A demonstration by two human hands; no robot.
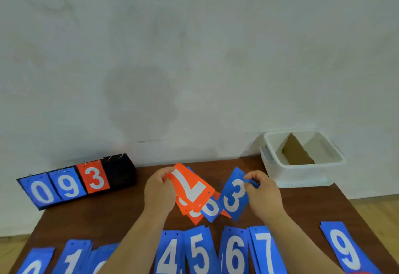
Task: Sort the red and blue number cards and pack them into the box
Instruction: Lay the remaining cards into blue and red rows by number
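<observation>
My left hand grips a fanned stack of cards above the table's middle, an orange-red 7 card on top and a blue card among the lower ones. My right hand pinches the top edge of a blue 3 card, held just right of the stack. Along the near edge lie blue cards face up: 0, 1, 4, 5, 6, 7 and 9. The white box with a cardboard divider stands at the back right.
A black flip scoreboard showing blue 0, blue 9 and red 3 stands at the back left of the brown table. A pale wall rises right behind the table. Wooden floor shows at both sides.
</observation>
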